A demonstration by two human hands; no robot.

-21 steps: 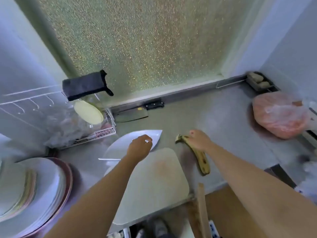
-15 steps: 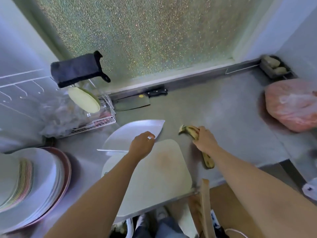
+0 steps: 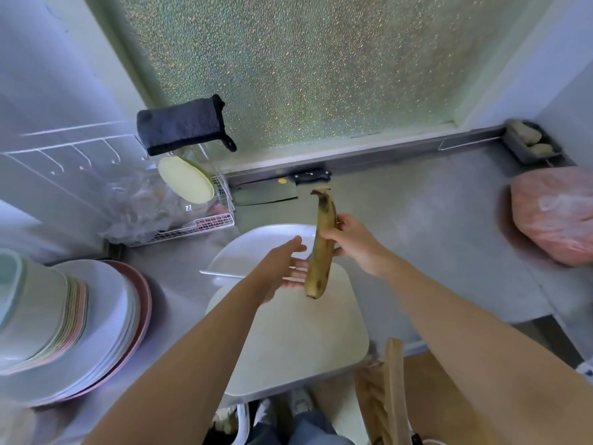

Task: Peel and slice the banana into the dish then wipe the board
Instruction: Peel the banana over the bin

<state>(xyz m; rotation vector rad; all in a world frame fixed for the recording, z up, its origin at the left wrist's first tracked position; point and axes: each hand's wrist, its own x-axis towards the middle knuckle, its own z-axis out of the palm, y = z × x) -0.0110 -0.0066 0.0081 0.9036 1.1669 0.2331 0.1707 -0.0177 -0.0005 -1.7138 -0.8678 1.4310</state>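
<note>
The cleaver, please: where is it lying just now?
In the head view, the cleaver lies flat on the counter against the back ledge, just behind the dish and right of the wire rack.

I could read no text, label, brand or number anywhere; the yellow dot on the cleaver (image 3: 264, 194) at twelve o'clock stayed illegible.

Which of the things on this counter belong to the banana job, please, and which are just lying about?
For the job: banana, held in the right hand; left hand, open beside it; white dish; cutting board; cleaver; dark cloth, perhaps for wiping.

Lying about: stacked plates; wire rack; pink bag; soap tray.
</note>
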